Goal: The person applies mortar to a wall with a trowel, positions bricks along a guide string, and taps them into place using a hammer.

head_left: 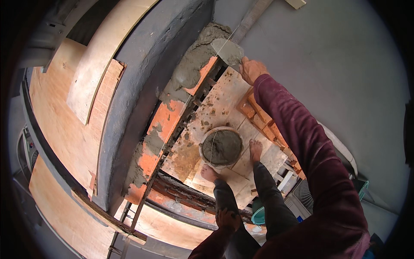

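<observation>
My right hand (pixel 252 70) is closed around the handle of a trowel (pixel 228 51), whose grey, mortar-smeared blade lies at the far end of a brick course, touching or just above wet mortar (pixel 189 64). Orange bricks (pixel 166 117) form that course, with grey mortar spread over and between them. A thin string (pixel 179 114) runs taut along its edge, passing by the blade. My left hand (pixel 227 219) rests on my left leg, fingers spread and holding nothing. Between my bare feet stands a round tub (pixel 201 149) filled with grey mortar.
I stand on spattered boards (pixel 211 101). Loose bricks (pixel 263 116) are stacked along their right side. A grey concrete beam (pixel 142 64) and plywood sheets (pixel 56 116) lie left of the bricks. A fan-like unit (pixel 300 198) and a teal bucket (pixel 258 216) are near my legs.
</observation>
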A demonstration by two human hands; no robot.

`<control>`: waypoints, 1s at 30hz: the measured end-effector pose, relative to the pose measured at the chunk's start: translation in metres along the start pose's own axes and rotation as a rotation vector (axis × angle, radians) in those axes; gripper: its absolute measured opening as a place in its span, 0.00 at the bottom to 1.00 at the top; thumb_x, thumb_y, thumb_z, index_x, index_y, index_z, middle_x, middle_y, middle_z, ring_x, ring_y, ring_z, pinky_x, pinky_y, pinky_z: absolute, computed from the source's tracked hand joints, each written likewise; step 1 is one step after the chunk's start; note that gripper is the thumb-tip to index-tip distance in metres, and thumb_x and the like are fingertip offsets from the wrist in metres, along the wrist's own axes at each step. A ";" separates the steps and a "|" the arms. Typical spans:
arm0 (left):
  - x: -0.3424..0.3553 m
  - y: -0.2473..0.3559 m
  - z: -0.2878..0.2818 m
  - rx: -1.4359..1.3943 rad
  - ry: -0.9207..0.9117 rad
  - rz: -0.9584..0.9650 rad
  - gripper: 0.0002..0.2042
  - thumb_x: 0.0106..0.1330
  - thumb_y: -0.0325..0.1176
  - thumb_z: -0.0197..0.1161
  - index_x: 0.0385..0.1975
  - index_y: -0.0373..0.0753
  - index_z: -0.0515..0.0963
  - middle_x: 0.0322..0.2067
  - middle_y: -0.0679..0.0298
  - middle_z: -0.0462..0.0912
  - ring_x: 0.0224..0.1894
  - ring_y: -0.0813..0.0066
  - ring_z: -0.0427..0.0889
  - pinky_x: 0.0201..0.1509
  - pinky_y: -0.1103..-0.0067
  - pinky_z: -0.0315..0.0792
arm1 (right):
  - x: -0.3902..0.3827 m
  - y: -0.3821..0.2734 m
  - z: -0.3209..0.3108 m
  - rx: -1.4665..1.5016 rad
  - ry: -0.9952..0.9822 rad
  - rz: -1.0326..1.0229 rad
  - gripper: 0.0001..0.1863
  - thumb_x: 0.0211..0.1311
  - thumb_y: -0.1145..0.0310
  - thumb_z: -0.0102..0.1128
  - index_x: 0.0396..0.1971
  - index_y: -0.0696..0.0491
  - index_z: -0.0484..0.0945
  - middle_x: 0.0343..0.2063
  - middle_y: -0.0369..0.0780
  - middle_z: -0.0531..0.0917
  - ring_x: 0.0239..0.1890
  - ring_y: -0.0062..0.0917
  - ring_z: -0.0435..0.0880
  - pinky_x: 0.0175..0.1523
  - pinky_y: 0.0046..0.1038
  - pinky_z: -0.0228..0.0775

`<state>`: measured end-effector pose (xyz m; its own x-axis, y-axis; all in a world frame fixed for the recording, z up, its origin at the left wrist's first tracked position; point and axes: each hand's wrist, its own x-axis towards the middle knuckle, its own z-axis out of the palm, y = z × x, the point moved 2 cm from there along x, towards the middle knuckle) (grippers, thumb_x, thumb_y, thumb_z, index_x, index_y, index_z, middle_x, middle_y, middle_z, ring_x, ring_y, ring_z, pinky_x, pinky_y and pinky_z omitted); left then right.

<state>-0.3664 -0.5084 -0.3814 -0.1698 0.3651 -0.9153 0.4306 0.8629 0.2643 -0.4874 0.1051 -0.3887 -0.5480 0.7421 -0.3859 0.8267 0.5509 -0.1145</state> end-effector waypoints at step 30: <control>0.000 -0.016 -0.009 -0.009 0.036 0.035 0.18 0.56 0.49 0.62 0.42 0.48 0.85 0.64 0.56 0.71 0.71 0.50 0.61 0.75 0.60 0.53 | -0.036 -0.051 0.073 0.725 0.094 0.299 0.24 0.72 0.56 0.45 0.53 0.63 0.68 0.42 0.66 0.80 0.49 0.61 0.79 0.57 0.49 0.70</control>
<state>-0.3807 -0.5190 -0.3829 -0.1866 0.4075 -0.8939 0.4286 0.8526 0.2991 -0.5007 0.0222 -0.4356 -0.2715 0.8663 -0.4193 0.7998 -0.0392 -0.5989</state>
